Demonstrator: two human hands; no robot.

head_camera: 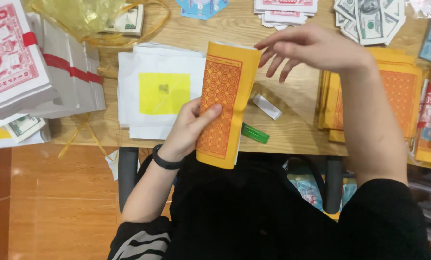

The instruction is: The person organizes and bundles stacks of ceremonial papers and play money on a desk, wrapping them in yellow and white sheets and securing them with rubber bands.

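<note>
Head view. Left hand grips a folded bundle of yellow paper with an orange printed panel, thumb on the front, held upright over the near edge of the wooden table. Right hand hovers at the bundle's top corner, fingers spread and loose, gripping nothing.

Risk, as judged: a one-handed pinch low down could let the inner sheets fan out or slide off over the edge.

Nearby: white sheets with a yellow square just left, green lighter and small white strip behind the bundle, stack of orange sheets to the right.
</note>
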